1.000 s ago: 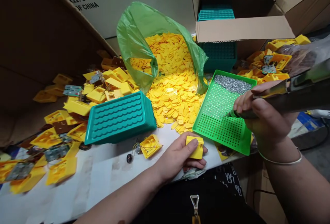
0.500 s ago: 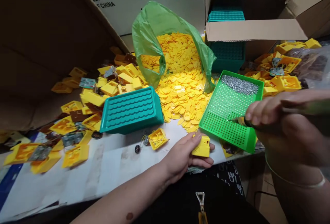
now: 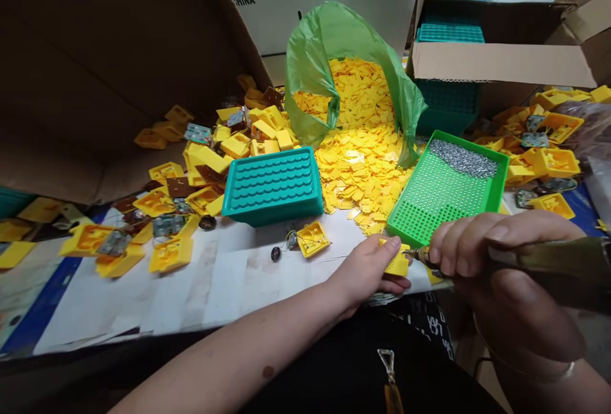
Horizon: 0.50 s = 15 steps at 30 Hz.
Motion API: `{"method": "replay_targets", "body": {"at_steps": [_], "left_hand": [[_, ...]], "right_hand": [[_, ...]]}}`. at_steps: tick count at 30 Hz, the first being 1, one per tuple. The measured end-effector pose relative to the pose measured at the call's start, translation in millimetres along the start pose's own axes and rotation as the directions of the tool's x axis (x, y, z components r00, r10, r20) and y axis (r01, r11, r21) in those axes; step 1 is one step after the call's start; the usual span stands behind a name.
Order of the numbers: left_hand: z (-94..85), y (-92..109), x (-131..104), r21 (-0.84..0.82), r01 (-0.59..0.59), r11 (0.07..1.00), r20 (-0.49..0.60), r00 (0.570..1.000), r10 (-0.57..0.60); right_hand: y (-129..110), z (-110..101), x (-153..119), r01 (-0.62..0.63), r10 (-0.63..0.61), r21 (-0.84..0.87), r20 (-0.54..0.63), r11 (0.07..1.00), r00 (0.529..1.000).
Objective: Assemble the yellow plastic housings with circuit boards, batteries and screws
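Head view: the yellow case (image 3: 397, 264) is over the table's (image 3: 214, 283) near edge, pinched in the left hand's (image 3: 363, 269) grip between thumb and fingers. The right hand's (image 3: 510, 274) grip is wrapped around a dark driver (image 3: 563, 269), tip at the case's side; whether they touch, I cannot tell. This piece looks part-done. An unclosed casing (image 3: 314, 240), wires exposed, and more casings (image 3: 205, 158) towards the table's left end seem left.
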<state>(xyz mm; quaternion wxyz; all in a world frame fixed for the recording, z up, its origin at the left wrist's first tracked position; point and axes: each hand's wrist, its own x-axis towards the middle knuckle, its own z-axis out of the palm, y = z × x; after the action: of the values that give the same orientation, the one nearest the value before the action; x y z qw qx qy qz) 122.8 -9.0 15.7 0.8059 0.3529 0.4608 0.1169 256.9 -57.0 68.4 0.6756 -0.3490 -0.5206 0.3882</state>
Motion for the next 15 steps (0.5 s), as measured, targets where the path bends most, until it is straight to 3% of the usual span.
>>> {"method": "replay_targets", "body": {"at_steps": [10,15], "left_hand": [[1.8,2,3,0.031,-0.04,0.999,0.002,0.999,0.04],[1.7,2,5,0.063,-0.007,0.998,0.009,1.0,0.007]], "right_hand": [[8,7,3,-0.016,0.016,-0.005,0.077,1.0,0.997],[-7,2,10,0.03,-0.03,0.004,0.112,1.0,0.993]]}}
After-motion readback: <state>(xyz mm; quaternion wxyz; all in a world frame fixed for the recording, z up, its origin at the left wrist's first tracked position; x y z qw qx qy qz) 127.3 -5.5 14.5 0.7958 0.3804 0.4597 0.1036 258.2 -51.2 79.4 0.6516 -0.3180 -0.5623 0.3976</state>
